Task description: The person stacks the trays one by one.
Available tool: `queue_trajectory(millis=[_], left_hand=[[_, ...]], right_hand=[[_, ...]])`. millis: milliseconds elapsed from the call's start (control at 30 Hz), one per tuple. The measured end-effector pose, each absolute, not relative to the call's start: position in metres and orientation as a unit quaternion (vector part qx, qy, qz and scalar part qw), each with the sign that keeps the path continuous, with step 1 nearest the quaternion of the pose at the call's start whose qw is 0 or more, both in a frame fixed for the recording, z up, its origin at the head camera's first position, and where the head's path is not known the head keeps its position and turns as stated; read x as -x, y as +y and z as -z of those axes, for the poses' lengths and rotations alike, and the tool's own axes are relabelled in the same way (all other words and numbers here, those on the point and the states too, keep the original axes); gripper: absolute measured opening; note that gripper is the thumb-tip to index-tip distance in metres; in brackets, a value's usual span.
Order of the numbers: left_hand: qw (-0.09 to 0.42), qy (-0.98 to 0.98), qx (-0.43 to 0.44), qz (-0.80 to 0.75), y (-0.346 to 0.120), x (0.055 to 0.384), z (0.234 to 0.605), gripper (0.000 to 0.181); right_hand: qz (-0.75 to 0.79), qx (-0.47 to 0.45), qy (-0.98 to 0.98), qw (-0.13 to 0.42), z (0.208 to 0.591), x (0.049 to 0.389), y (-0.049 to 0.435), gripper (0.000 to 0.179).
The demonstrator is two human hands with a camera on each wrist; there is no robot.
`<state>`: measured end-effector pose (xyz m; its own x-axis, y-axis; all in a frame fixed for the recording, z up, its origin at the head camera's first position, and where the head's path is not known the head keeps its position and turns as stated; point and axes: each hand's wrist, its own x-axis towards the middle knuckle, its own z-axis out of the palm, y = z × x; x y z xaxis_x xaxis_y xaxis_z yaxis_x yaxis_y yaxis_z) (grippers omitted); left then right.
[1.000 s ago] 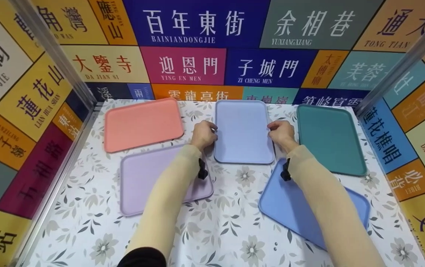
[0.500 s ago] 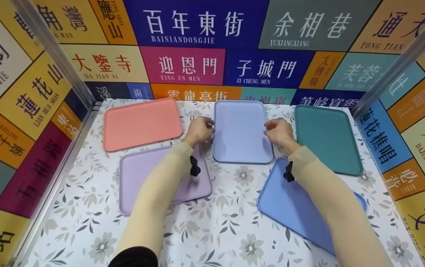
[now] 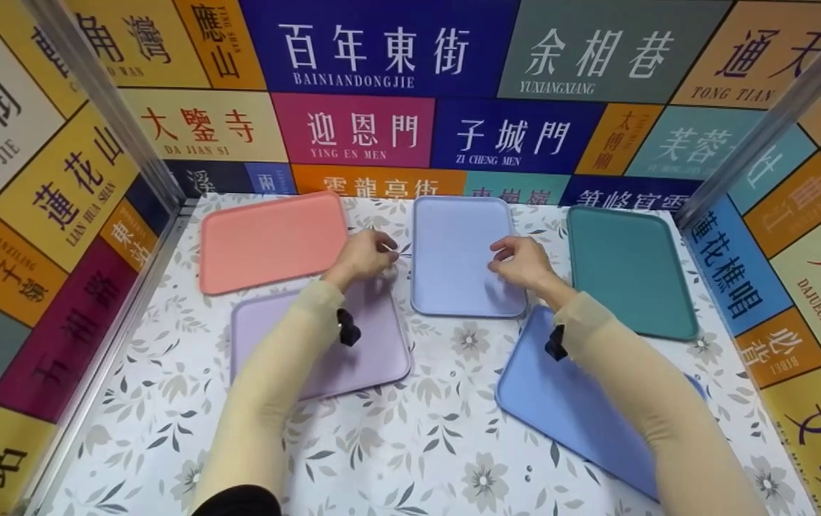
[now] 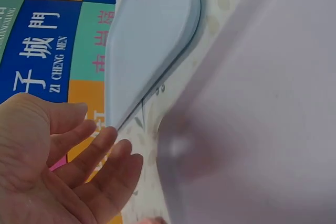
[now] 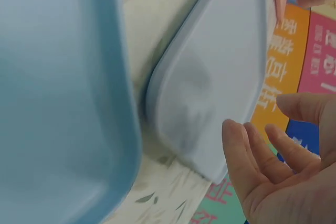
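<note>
A pale periwinkle tray lies flat at the back middle of the table, its long side running front to back. My right hand is over its right edge, fingers loosely bent and nothing in them; its shadow falls on the tray. To the left of that tray, my left hand hovers near the corner of the coral tray, relaxed and holding nothing. In the left wrist view, the left hand's fingers are spread loosely with a gap to the thumb. Below that arm lies a lilac tray, partly covered by the sleeve.
At the back right lies a dark green tray. A blue tray sits angled at the front right, partly under the right forearm. The table has a floral cloth, with printed sign walls behind and at both sides.
Both hands have come off the periwinkle tray's sides. The left hand has moved left, away from it; the right has shifted left over its edge. The trays stay in place.
</note>
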<state>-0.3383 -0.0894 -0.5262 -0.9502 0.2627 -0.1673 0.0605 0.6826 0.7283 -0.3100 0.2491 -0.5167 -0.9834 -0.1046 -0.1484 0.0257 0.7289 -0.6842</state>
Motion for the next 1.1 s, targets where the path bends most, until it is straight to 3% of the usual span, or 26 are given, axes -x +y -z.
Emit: queue_trajectory(millis=[300, 633, 1100], left_hand=[[0.134, 0.905, -0.090, -0.393, -0.116, 0.319, 0.517, 0.040], [0.209, 0.877, -0.068, -0.427, -0.151, 0.302, 0.508, 0.053], [0.206, 0.879, -0.066, -0.425, -0.199, 0.276, 0.510, 0.047]], right_hand=[[0.400, 0.068, 0.902, 0.145, 0.513, 0.291, 0.226, 0.052], [0.452, 0.085, 0.868, 0.187, 0.516, 0.272, 0.204, 0.055], [0.494, 0.096, 0.835, 0.224, 0.521, 0.256, 0.181, 0.059]])
